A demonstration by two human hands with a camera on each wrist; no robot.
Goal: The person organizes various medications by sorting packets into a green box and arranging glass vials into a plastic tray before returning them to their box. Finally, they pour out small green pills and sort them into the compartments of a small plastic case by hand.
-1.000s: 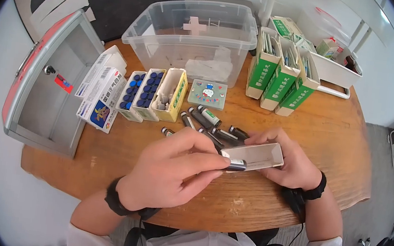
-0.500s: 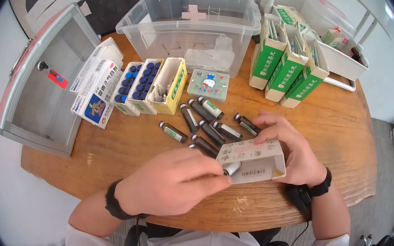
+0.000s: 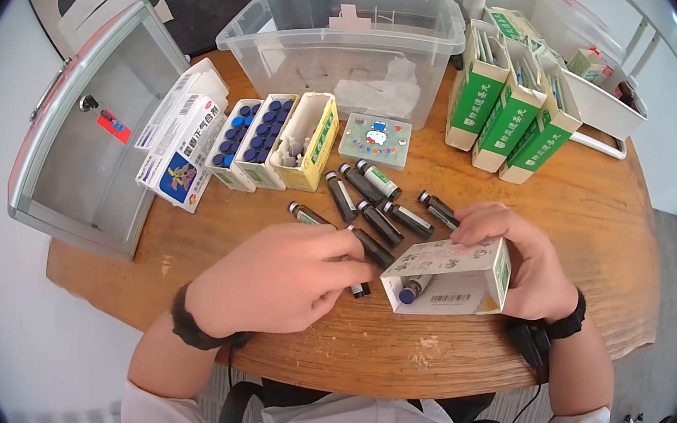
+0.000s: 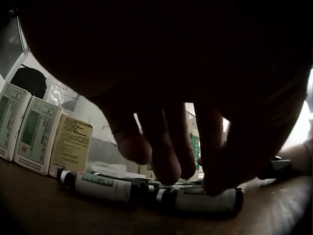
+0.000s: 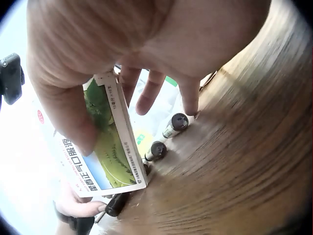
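My right hand (image 3: pixel 537 263) grips a small white medicine box (image 3: pixel 452 279), thumb on one side and fingers on the other; its open end faces left. Inside the box lies a dark glass vial (image 3: pixel 413 288) with a blue cap. Left of the box, my left hand (image 3: pixel 281 276) has thumb and fingertips on another dark vial (image 4: pixel 210 200), which lies on its side at the table surface. Mostly covered in the head view, that vial (image 3: pixel 360 290) shows only an end past the fingers. Several more labelled vials (image 3: pixel 379 223) lie loose just beyond both hands.
Three upright cartons, one yellow (image 3: pixel 321 147), stand back left beside white medicine boxes (image 3: pixel 186 152) and a metal-framed case (image 3: pixel 88 141). A clear plastic bin (image 3: pixel 306 57), a cartoon-printed case (image 3: pixel 376 141) and green-white boxes (image 3: pixel 537 151) stand at the back of the wooden table (image 3: pixel 593 249).
My left hand has put a vial into the box, let go of it and moved left to another vial. My right hand has turned the box so its printed side faces up.
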